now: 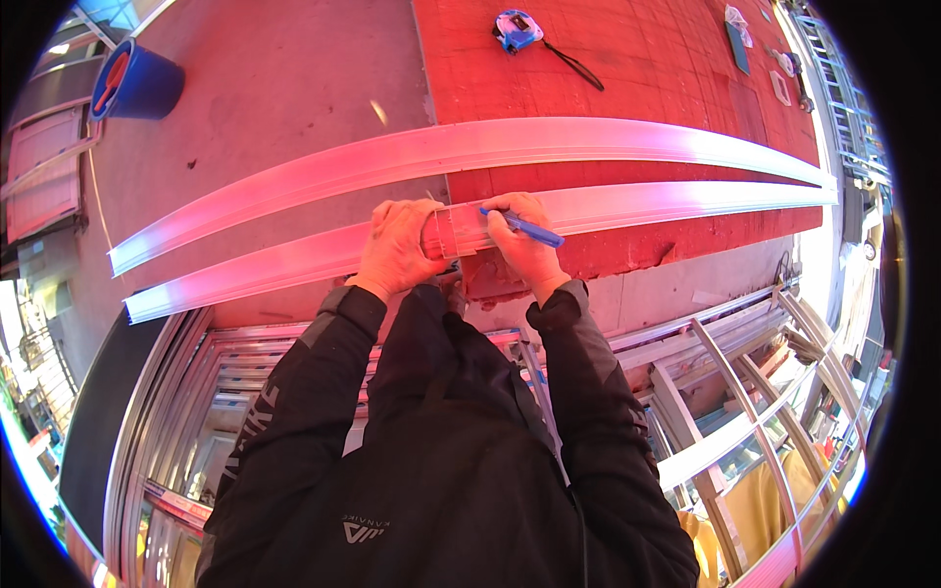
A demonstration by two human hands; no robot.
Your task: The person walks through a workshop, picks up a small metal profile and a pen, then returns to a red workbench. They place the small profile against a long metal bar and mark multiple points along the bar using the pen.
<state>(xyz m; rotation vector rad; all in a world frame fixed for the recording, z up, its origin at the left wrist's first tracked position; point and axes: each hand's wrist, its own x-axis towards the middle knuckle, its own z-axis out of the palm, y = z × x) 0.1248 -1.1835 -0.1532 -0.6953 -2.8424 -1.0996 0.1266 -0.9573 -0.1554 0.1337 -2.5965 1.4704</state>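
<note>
Two long, pale metal profile strips (470, 143) lie side by side from left to right in front of me, catching pink light. My left hand (394, 245) grips a short piece of profile (446, 233) against the nearer strip (608, 208), thumb on the near side and fingers on the far side. Just to the right, my right hand (524, 245) holds a blue pen (537, 230) between thumb and fingers, close above the same strip. Where the pen's tip points is hard to make out.
Under the strips' right part is a red board (627, 88) with a ragged near edge. A tape measure (518, 31) with a black strap rests on it. A blue bucket (147, 83) stands far left. Metal frames (725, 392) lean close on my right, with more frames (235, 372) at my left.
</note>
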